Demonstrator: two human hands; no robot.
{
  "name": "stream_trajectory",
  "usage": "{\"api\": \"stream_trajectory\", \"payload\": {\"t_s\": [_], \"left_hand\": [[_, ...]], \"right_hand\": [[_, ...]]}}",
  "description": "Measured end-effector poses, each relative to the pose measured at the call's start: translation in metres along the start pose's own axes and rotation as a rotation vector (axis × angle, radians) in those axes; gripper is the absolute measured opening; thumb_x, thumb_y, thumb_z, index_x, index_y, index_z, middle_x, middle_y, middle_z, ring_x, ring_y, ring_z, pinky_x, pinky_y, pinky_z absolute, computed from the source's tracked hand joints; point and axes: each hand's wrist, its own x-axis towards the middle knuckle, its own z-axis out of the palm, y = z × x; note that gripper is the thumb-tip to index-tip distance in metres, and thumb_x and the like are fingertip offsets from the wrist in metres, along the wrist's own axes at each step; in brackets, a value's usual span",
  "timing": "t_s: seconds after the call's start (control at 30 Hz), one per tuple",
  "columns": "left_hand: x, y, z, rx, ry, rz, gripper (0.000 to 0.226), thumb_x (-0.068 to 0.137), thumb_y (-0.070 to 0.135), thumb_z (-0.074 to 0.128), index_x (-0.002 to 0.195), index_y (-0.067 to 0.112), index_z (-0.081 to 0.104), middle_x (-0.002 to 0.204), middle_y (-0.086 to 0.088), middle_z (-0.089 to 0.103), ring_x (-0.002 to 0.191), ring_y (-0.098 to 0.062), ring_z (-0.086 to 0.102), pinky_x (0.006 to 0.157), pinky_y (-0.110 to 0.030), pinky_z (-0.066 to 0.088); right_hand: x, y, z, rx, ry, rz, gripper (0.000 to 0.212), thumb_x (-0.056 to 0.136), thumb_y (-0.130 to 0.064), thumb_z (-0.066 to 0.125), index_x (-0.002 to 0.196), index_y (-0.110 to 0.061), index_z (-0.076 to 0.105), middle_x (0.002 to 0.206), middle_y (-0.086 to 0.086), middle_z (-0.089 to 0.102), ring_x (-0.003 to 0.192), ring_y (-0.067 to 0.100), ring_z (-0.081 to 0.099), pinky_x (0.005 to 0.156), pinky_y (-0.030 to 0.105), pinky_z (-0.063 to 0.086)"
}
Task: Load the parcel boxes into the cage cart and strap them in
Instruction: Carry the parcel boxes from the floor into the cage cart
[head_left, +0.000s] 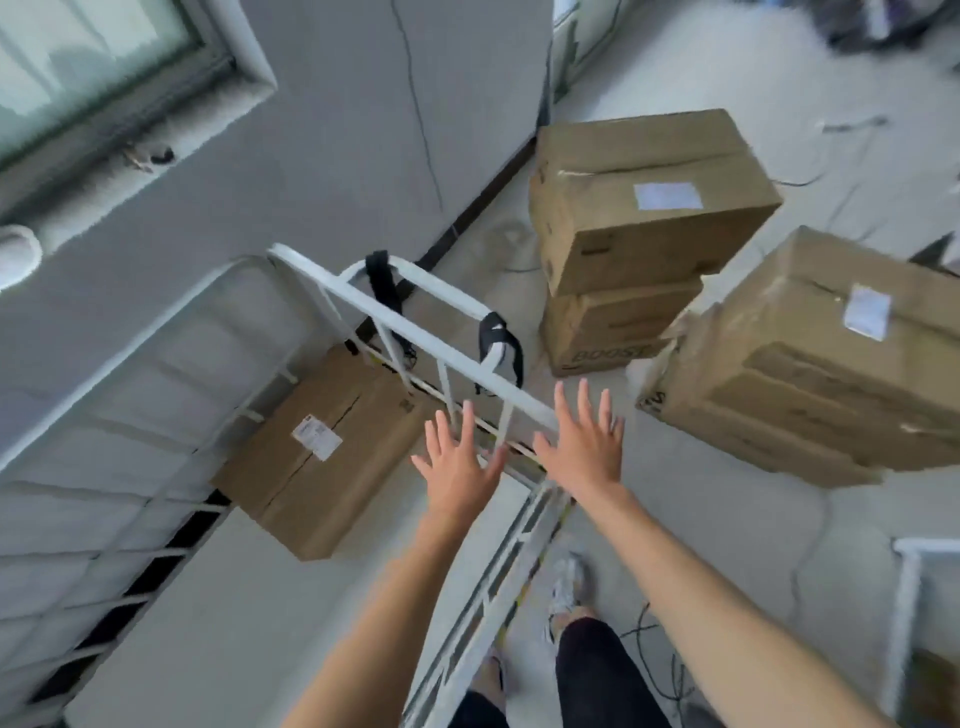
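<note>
A white cage cart (415, 322) stands against the grey wall. One brown parcel box (322, 457) with a white label lies inside it on the cart floor. Black straps (498, 338) hang from the cart's top rail. Outside the cart, two boxes (644, 208) are stacked on the floor, and another stack of boxes (810, 364) sits to their right. My left hand (457, 467) and my right hand (584, 447) are stretched out over the cart's near corner, fingers spread, holding nothing.
A window (93, 67) is set in the wall at upper left. Cables (654, 670) trail across the pale floor near my feet. Another white frame (914, 597) stands at the right edge.
</note>
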Motion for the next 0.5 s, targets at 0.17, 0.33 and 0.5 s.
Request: {"api": "stream_trajectory", "payload": {"t_s": [0.17,0.33,0.5], "left_hand": [[-0.003,0.167,0.056,0.141,-0.101,0.316,0.084,0.094,0.069,0.041,0.158,0.038,-0.004,0.168,-0.009,-0.005,0.154,-0.031,-0.009,0.117,-0.066,0.005],[-0.014,0.298,0.121,0.206,-0.187,0.489,0.082,0.095,0.067,0.039,0.158,0.037,-0.004,0.168,-0.01,-0.004,0.154,-0.03,-0.009,0.117,-0.065,0.004],[-0.023,0.401,0.182,0.195,-0.236,0.552,0.087,0.094,0.066,0.044,0.159,0.034,-0.004,0.168,-0.01,-0.002,0.154,-0.03,-0.007,0.117,-0.067,0.006]], "right_hand": [[-0.021,0.153,-0.055,0.063,0.119,0.27,0.081,0.094,-0.059,0.042,0.16,-0.03,0.004,0.169,0.005,0.0,0.153,0.037,-0.002,0.119,0.059,0.015],[-0.049,0.286,-0.093,0.183,0.165,0.462,0.082,0.094,-0.055,0.048,0.16,-0.029,0.007,0.169,0.007,0.001,0.153,0.039,0.002,0.119,0.058,0.018],[-0.066,0.402,-0.112,0.278,0.226,0.583,0.081,0.095,-0.054,0.048,0.16,-0.026,0.009,0.168,0.01,0.006,0.153,0.038,0.007,0.119,0.054,0.02]]}}
